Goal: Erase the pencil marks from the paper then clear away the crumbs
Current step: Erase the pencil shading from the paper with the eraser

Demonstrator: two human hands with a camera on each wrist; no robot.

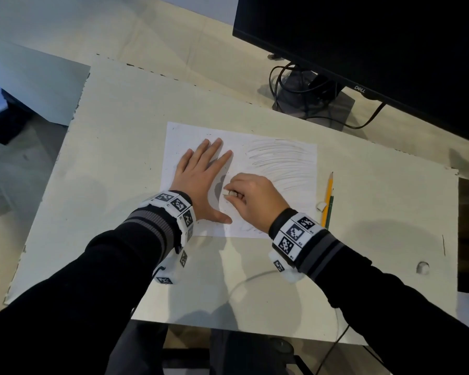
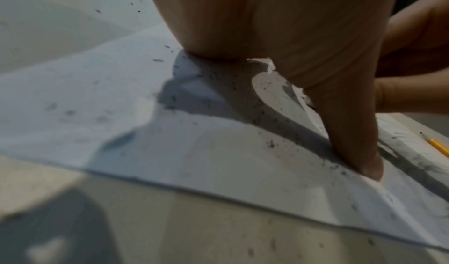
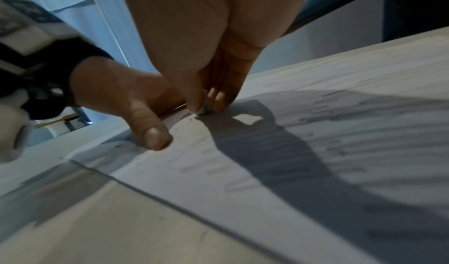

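Note:
A white sheet of paper [image 1: 287,212] lies on the pale board, with grey pencil strokes [image 1: 279,161] over its right half. My left hand [image 1: 201,174] lies flat on the sheet's left half, fingers spread and straight, thumb [image 2: 359,152] pressing near the front edge. My right hand [image 1: 251,194] pinches a small white eraser [image 3: 203,110] between thumb and fingers, its tip touching the paper at the middle. Dark crumbs [image 2: 211,78] are scattered over the left part of the paper [image 2: 170,152].
Two pencils [image 1: 328,201], one yellow and one green, lie just right of the sheet with a second small white eraser [image 1: 320,206] beside them. A black monitor [image 1: 377,50] with its stand and cables [image 1: 303,96] stands at the back right. The board's front edge [image 1: 228,324] is near my body.

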